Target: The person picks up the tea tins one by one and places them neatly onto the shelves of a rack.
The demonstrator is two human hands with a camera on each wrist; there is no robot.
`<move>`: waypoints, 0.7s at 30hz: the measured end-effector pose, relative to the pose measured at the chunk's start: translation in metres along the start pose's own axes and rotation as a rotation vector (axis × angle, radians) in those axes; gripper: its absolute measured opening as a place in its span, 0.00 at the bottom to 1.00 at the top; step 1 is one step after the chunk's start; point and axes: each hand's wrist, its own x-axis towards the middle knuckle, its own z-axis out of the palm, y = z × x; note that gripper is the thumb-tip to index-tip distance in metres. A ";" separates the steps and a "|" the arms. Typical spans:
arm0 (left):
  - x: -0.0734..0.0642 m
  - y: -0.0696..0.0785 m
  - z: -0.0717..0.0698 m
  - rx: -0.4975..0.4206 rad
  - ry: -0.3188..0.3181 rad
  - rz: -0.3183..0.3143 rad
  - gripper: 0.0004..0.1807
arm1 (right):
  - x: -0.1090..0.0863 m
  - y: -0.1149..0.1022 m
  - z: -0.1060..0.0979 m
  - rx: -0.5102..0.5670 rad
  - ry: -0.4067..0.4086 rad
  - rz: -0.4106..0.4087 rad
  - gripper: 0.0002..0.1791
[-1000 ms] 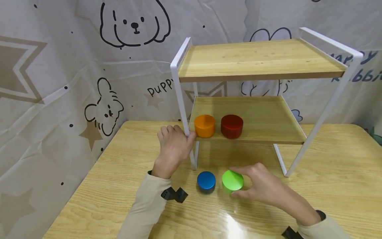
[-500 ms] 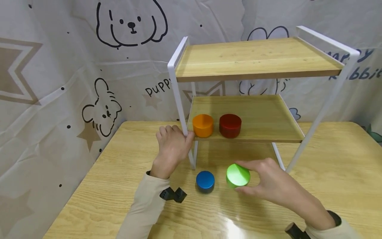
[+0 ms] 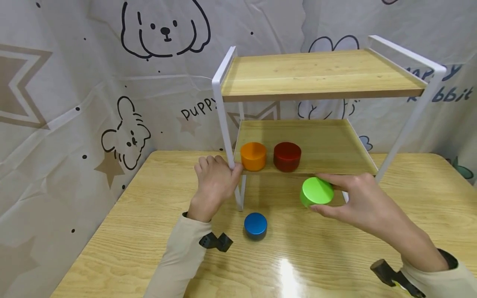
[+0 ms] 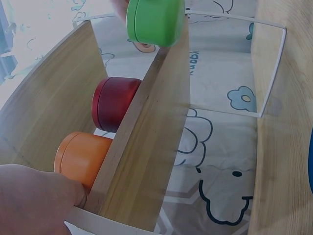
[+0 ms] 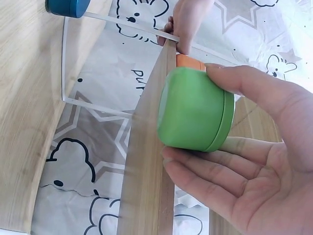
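Observation:
A bright green round tin [image 3: 316, 192] hangs above the table at the front of the two-tier shelf rack [image 3: 323, 96]; my right hand [image 3: 367, 200] pinches it between thumb and fingers. In the right wrist view the green tin [image 5: 195, 110] is seen tilted, off any surface. My left hand [image 3: 216, 182] grips the rack's front left post at the lower board. On that board stand an orange tin [image 3: 253, 156], close to the left thumb, and a dark red tin [image 3: 287, 157] to its right. A blue tin [image 3: 255, 226] rests on the table before the rack.
The rack's upper board [image 3: 324, 76] overhangs the lower one. Its white right front post [image 3: 406, 128] slants down near the right hand. A printed cloth [image 3: 74, 124] hangs behind and left of the wooden table [image 3: 141, 256].
My right hand has lifted the green tin off the table and carried it up and right toward the lower board's front edge. The left hand has stayed at the post.

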 end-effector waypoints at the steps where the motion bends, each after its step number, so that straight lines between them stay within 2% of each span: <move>1: 0.000 0.000 0.000 0.001 -0.003 -0.001 0.24 | 0.000 0.000 0.000 0.002 -0.005 0.006 0.32; 7: 0.000 0.000 0.001 0.004 -0.006 0.003 0.24 | 0.000 0.001 -0.002 0.003 0.012 -0.003 0.31; 15: 0.001 0.000 0.001 -0.002 -0.003 0.000 0.23 | 0.003 0.003 -0.006 -0.011 -0.034 0.028 0.34; 21: 0.001 0.000 0.001 -0.002 0.001 -0.001 0.23 | 0.004 0.005 -0.006 -0.001 -0.040 0.019 0.33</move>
